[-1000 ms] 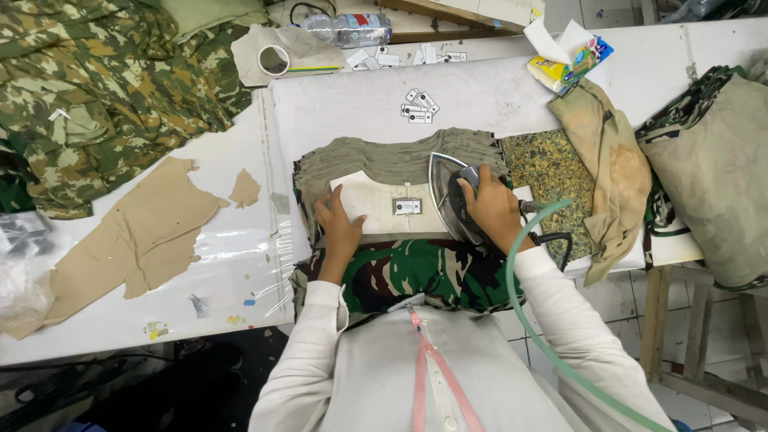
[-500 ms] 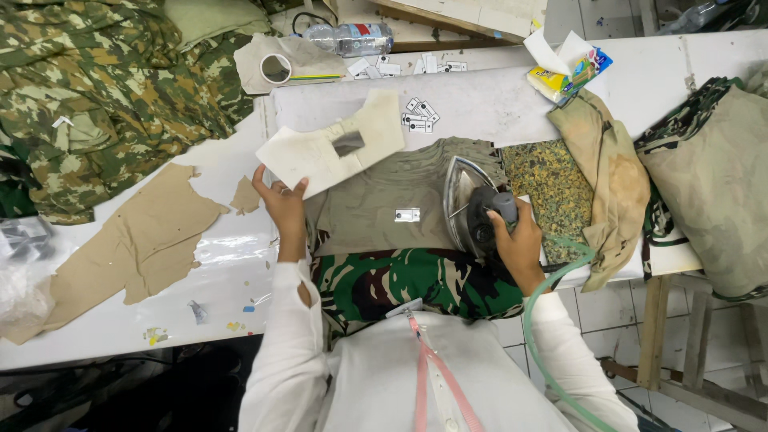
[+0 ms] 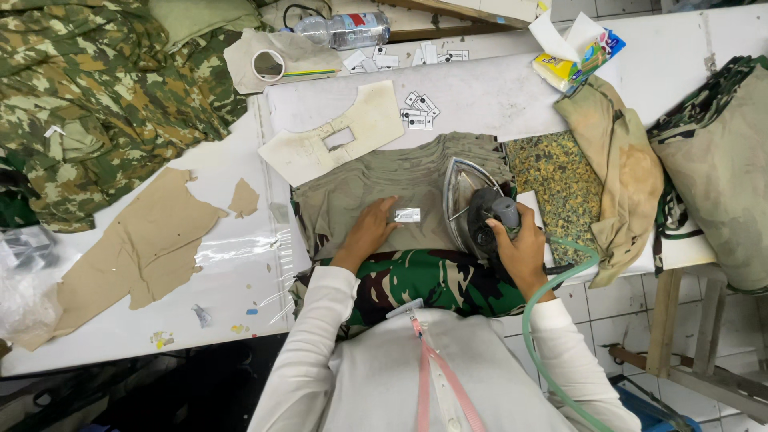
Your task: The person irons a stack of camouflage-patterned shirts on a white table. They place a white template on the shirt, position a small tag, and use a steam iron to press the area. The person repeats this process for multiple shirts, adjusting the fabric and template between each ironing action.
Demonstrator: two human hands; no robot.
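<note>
An olive-green garment (image 3: 416, 180) lies flat on the padded ironing surface (image 3: 480, 92). My left hand (image 3: 370, 230) rests on it, fingertips touching a small white label (image 3: 407, 214). My right hand (image 3: 516, 244) grips the black handle of a steam iron (image 3: 466, 196), which stands on the garment just right of the label. A worn cream template (image 3: 332, 144) with a rectangular cut-out lies at the garment's upper left. Camouflage cloth (image 3: 424, 280) hangs over the near edge.
A green hose (image 3: 552, 296) runs from the iron down past my right arm. Spare labels (image 3: 418, 112), a tape roll (image 3: 268, 66), a plastic bottle (image 3: 344, 30), tan paper pieces (image 3: 144, 248) and heaps of camouflage fabric (image 3: 88, 104) surround the work area. Folded garments (image 3: 720, 168) sit right.
My left hand lifted the cream template off the garment, laid it at the upper left, and came back onto the label. The iron shifted slightly right and stays on the garment.
</note>
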